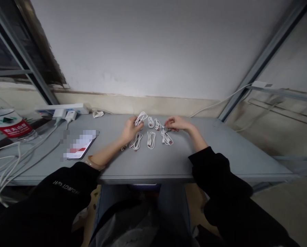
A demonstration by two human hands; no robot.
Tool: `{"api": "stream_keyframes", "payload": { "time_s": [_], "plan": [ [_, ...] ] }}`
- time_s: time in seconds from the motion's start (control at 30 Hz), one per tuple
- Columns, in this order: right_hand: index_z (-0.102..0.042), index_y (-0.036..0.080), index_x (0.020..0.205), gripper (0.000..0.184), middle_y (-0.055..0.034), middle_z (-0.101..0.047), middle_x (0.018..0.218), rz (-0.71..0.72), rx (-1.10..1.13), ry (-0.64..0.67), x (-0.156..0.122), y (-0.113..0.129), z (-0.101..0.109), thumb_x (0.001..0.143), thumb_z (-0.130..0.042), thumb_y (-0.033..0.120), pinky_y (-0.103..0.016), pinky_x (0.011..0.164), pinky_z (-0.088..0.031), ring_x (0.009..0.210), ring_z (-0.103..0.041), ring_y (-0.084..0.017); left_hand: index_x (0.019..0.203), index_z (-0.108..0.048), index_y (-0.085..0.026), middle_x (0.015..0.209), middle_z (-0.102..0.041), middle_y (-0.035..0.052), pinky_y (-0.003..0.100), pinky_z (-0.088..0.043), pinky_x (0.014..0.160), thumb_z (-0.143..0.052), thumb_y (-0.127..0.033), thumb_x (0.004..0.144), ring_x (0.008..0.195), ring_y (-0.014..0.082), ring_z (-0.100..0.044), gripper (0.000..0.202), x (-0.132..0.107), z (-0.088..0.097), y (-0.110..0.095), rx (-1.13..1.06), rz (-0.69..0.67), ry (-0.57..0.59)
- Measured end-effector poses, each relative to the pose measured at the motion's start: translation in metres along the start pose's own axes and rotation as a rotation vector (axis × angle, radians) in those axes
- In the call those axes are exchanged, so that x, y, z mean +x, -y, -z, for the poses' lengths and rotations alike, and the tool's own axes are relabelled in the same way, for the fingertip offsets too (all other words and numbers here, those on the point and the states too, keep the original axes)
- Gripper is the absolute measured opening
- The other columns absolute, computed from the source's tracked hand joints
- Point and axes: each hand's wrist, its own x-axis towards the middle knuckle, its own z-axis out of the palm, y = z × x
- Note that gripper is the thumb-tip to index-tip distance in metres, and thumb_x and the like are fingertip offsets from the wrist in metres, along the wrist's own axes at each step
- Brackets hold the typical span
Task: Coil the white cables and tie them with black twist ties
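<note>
My left hand (131, 130) is closed around a coiled white cable (141, 118), lifted a little off the grey desk at the back. Several more white cable coils lie in loose rows between my hands. A front one (151, 140) is near the middle, and a tangled one (167, 137) lies just below my right hand. That right hand (177, 123) has its fingers bent together over the back right coil (157, 124). A small dark bit shows under its fingertips, too small to name. Part of one coil (124, 147) is hidden behind my left forearm.
A phone (82, 147) lies left of my left arm. Behind it a power strip (78, 108) holds plugged-in chargers, their cords running across the left of the desk (220, 157). A bottle with a red label (11, 127) stands far left. Metal posts and a wall border the back.
</note>
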Motion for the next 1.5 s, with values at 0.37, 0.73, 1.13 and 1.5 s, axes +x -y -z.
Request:
{"api": "stream_keyframes", "payload": {
  "time_s": [0.37, 0.73, 1.13, 1.5],
  "plan": [
    [-0.063, 0.024, 0.084, 0.009, -0.0035, -0.065, 0.087, 0.681, 0.048, -0.661, -0.004, 0.029, -0.076, 0.087, -0.054, 0.024, -0.033, 0.075, -0.053, 0.079, -0.062, -0.016, 0.078, -0.058, -0.018, 0.071, -0.063, 0.0025, 0.028, -0.04, 0.064, -0.051, -0.033, 0.087, 0.068, 0.0176, -0.056, 0.019, -0.001, -0.006, 0.004, 0.007, -0.065, 0.065],
    [-0.065, 0.023, 0.081, 0.004, -0.0017, -0.07, 0.082, 0.739, 0.114, -0.637, -0.008, 0.028, -0.11, 0.083, -0.062, 0.025, -0.028, 0.06, -0.052, 0.075, -0.066, -0.016, 0.086, -0.062, -0.016, 0.067, -0.062, -0.0008, 0.024, -0.038, 0.058, -0.056, -0.028, 0.086, 0.059, 0.0124, -0.051, 0.014, -0.006, -0.017, 0.002, -0.07, -0.195, 0.135],
    [-0.046, 0.024, 0.078, 0.039, 0.0045, -0.051, 0.074, 0.486, 0.561, -0.501, -0.002, 0.031, -0.106, 0.068, -0.078, 0.043, -0.02, 0.043, -0.046, 0.066, -0.06, -0.011, 0.092, -0.06, -0.017, 0.074, -0.059, -0.0006, 0.024, -0.038, 0.061, -0.054, -0.029, 0.09, 0.064, 0.0116, -0.051, 0.014, -0.009, -0.016, 0.0, -0.106, -0.28, 0.11],
    [-0.041, 0.023, 0.07, 0.045, 0.0045, -0.048, 0.064, 0.416, 0.544, -0.529, 0.004, 0.024, -0.105, 0.066, -0.079, 0.047, -0.021, 0.044, -0.042, 0.068, -0.063, -0.015, 0.094, -0.062, -0.018, 0.077, -0.063, 0.0012, 0.026, -0.041, 0.065, -0.056, -0.024, 0.088, 0.067, 0.0134, -0.055, 0.011, -0.007, -0.017, 0.004, -0.144, -0.259, 0.078]
  ]
}}
